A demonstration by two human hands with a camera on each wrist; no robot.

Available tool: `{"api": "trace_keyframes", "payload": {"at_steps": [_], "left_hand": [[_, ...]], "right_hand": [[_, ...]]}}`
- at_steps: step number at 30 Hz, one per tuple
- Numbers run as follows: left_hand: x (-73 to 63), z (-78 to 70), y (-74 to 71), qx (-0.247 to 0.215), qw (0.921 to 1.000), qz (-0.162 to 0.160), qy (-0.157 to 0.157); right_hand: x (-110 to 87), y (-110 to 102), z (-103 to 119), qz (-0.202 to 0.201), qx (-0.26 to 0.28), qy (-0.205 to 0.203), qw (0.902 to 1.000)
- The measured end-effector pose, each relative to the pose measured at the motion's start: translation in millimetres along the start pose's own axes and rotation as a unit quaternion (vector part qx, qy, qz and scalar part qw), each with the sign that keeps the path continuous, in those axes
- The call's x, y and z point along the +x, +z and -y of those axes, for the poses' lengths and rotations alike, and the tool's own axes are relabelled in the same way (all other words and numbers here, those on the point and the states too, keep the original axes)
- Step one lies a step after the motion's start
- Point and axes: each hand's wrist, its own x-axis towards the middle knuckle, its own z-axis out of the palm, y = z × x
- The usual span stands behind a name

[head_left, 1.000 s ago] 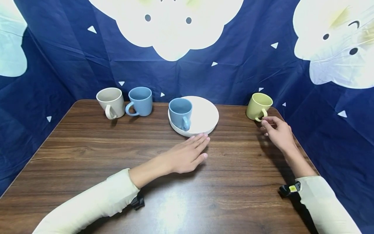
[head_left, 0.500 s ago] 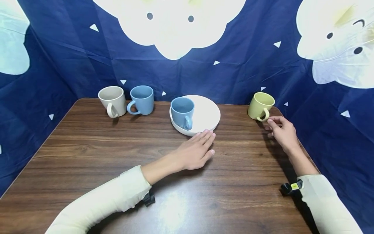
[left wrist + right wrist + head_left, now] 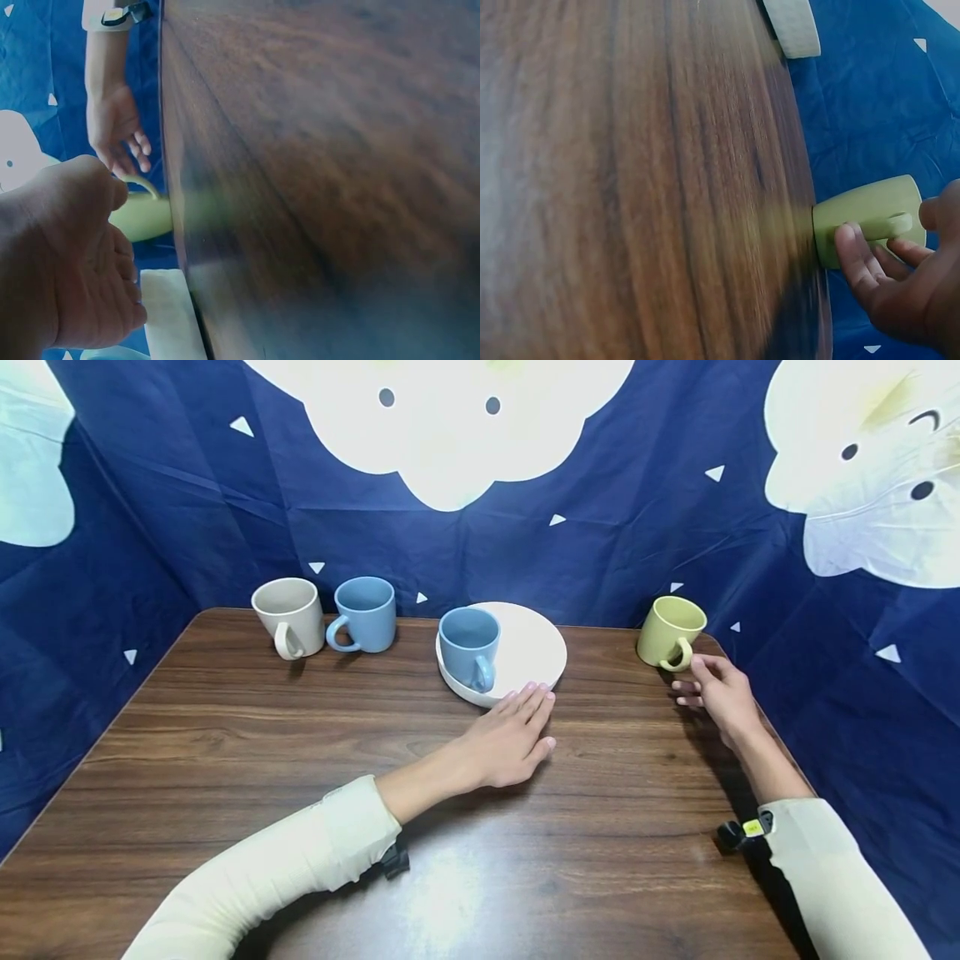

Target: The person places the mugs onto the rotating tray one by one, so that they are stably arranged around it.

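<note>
My left hand lies flat with straight fingers at the near rim of a round white dish. Its fingertips overlap that rim in the head view. A blue mug stands upright on the dish's left side, handle toward me. Over at the right, a yellow-green mug stands near the back corner. My right hand is beside its handle, fingers loosely spread. In the right wrist view, the fingertips overlap the mug's side just next to the handle.
A grey-white mug and a second blue mug stand side by side at the back left of the wooden table. Directly behind the table's back edge hangs a dark blue cloth with white cloud shapes.
My left hand has slid right and forward, its fingertips now over the dish's rim. Near the yellow-green mug's handle, my right hand's fingers have shifted and spread a little. The mugs stay put.
</note>
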Motion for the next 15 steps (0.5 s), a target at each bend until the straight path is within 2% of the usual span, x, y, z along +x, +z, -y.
{"api": "trace_keyframes", "payload": {"at_steps": [5,15], "left_hand": [[-2.2,2.1,-0.8,-0.002,1.0000,0.004,0.001],[-13.7,11.0,0.8,0.001,1.0000,0.000,-0.001]], "right_hand": [[5.6,3,-2,0.022,0.065,0.003,0.9977],[10.5,9,-4,0.037,0.110,0.003,0.9932]]}}
